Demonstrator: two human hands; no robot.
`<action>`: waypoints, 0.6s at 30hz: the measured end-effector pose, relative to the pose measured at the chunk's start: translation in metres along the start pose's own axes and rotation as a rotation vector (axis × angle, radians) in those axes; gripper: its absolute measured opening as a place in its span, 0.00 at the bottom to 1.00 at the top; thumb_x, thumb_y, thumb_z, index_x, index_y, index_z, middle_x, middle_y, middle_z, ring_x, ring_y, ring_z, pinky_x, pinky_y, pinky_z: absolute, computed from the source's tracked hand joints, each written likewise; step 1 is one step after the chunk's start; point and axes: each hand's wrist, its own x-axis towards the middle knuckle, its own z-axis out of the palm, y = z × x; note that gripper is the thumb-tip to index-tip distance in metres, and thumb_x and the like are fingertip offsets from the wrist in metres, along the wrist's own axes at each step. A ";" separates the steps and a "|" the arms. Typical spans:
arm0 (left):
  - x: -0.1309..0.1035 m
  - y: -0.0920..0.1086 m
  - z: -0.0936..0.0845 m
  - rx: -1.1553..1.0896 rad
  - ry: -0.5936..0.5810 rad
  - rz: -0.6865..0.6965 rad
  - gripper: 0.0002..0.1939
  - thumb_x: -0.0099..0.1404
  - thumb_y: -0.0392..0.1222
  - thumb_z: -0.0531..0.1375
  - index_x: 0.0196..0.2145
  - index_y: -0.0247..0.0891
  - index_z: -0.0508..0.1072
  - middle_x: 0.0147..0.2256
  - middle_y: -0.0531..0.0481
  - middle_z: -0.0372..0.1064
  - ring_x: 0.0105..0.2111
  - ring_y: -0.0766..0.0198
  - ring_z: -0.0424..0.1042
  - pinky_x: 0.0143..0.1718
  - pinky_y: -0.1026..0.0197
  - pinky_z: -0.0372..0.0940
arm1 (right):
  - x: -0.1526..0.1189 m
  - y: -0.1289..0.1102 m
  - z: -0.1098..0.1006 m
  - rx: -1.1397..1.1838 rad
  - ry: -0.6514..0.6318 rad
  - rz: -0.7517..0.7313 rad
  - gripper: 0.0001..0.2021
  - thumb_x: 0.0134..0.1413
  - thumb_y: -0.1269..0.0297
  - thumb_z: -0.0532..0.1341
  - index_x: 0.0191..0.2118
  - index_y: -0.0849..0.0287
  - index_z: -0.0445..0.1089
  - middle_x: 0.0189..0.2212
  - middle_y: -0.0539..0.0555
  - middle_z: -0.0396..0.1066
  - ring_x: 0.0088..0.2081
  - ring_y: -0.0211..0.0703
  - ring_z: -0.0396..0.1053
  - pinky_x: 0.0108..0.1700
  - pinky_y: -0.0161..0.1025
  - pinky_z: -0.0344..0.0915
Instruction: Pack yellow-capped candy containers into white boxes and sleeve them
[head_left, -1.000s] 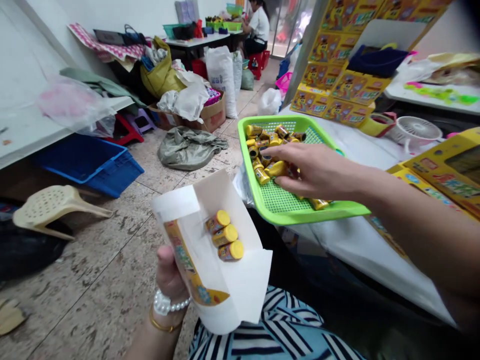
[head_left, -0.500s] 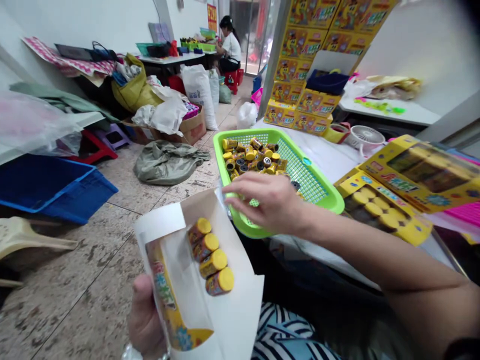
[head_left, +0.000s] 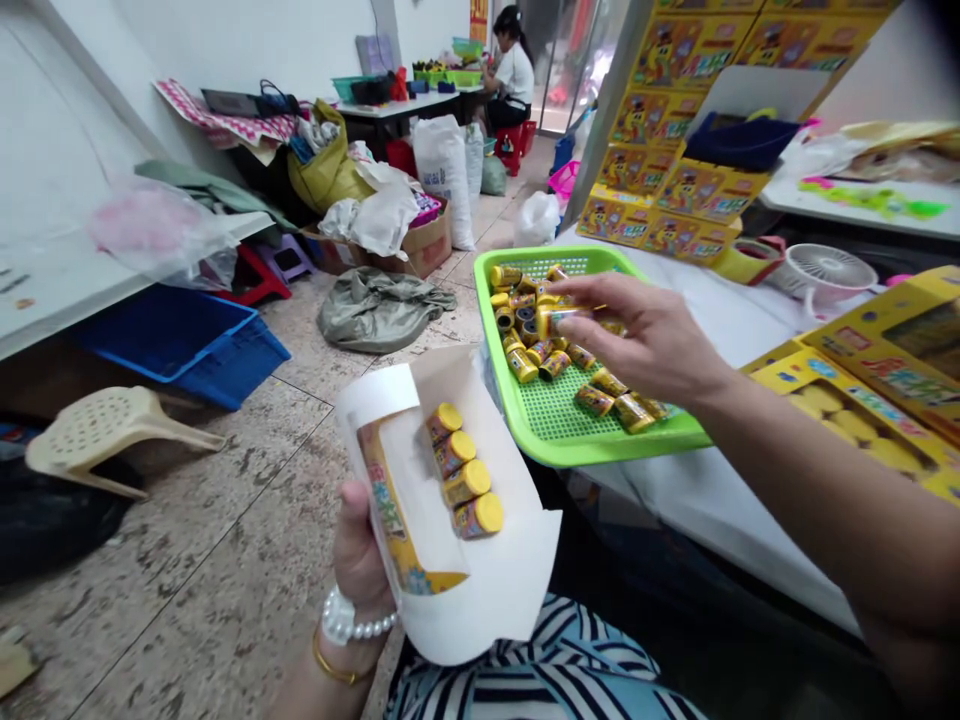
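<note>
- Small yellow-capped tubes (head_left: 465, 484): four lie in a row inside the open white carton (head_left: 480, 590), which the left hand (head_left: 360, 545) clasps from below over the lap.
- Right hand (head_left: 645, 335) pinches one more tube (head_left: 559, 318) above the green basket (head_left: 555, 440) on the worktop (head_left: 712, 310).
- Judging by the row, the carton is partly filled; many loose tubes remain in the basket.

Matt white cardboard box (head_left: 457, 560), glossy yellow-capped tubes (head_left: 465, 483), perforated green plastic tray (head_left: 555, 410), speckled stone floor (head_left: 225, 540).
</note>
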 end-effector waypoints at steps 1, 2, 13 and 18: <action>-0.002 -0.001 -0.004 -0.009 -0.011 -0.001 0.37 0.66 0.68 0.52 0.65 0.46 0.62 0.60 0.44 0.68 0.66 0.43 0.59 0.67 0.41 0.53 | -0.001 -0.005 0.002 0.019 0.007 -0.035 0.15 0.63 0.56 0.59 0.51 0.56 0.74 0.41 0.55 0.77 0.40 0.46 0.74 0.46 0.44 0.68; -0.003 -0.001 -0.008 -0.022 -0.025 -0.005 0.37 0.67 0.67 0.51 0.66 0.46 0.60 0.61 0.44 0.67 0.66 0.43 0.58 0.66 0.41 0.53 | -0.002 -0.007 0.005 0.015 0.001 -0.060 0.13 0.63 0.56 0.60 0.47 0.57 0.76 0.40 0.55 0.78 0.41 0.46 0.74 0.47 0.43 0.68; -0.006 0.003 -0.010 -0.036 -0.102 -0.049 0.35 0.68 0.67 0.50 0.66 0.49 0.60 0.62 0.40 0.65 0.63 0.42 0.63 0.63 0.36 0.56 | -0.003 0.010 0.037 -0.529 -0.824 -0.294 0.06 0.54 0.68 0.63 0.35 0.63 0.78 0.37 0.63 0.76 0.43 0.53 0.70 0.42 0.43 0.63; -0.009 0.008 -0.010 -0.034 -0.081 -0.046 0.38 0.66 0.69 0.50 0.66 0.45 0.58 0.62 0.37 0.65 0.62 0.42 0.64 0.63 0.36 0.56 | 0.005 0.015 0.031 -0.385 -0.827 -0.133 0.14 0.55 0.62 0.65 0.45 0.61 0.78 0.40 0.60 0.75 0.39 0.47 0.73 0.40 0.39 0.64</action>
